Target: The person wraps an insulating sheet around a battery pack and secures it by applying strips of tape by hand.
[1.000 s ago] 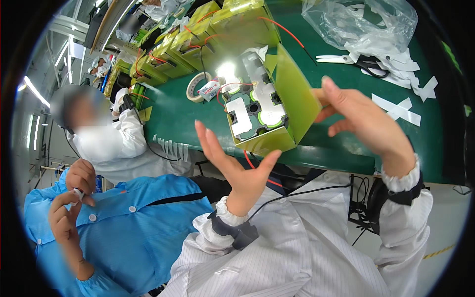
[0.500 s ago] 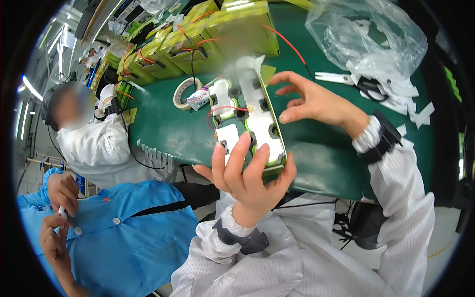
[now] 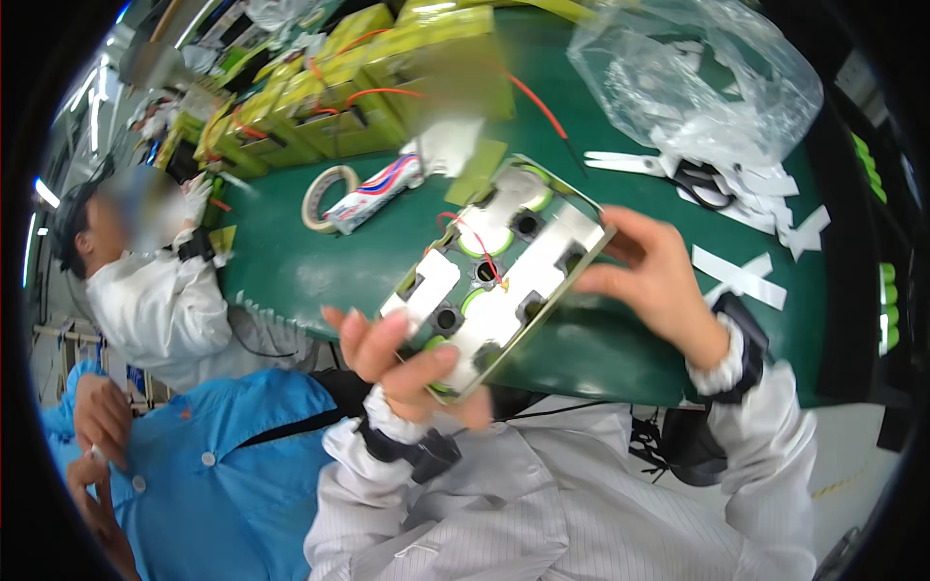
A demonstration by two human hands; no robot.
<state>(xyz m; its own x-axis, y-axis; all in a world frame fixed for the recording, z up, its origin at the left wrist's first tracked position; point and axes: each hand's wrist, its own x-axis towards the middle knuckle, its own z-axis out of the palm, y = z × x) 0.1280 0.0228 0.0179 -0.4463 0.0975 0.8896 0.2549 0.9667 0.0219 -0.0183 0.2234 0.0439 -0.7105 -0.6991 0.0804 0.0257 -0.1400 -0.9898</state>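
Note:
Between my two hands is a battery pack [image 3: 528, 276], tilted above the green table. It has a pale open casing, white pads on top, green-edged round cells, black holders and a thin red wire. My left hand [image 3: 412, 368] grips its near-left end, fingers over the top edge. At the far-right corner, my right hand [image 3: 654, 281] pinches the casing wall between thumb and fingers. Beyond the pack lie a tube [image 3: 376, 194] with red and blue stripes and a roll of masking tape [image 3: 325, 198], which the tube partly overlaps.
Several yellow-green wrapped packs [image 3: 339, 102] with red wires line the table's far left side. Scissors [image 3: 678, 172], white strips [image 3: 741, 276] and a clear plastic bag [image 3: 697, 77] lie at right. A person in blue [image 3: 223, 445] stands close at left; another in white [image 3: 160, 281] works beyond.
The battery pack has turned clockwise and come nearer. My right hand, open and apart from it before, now grips its far-right corner. The tube and a white sheet show more fully.

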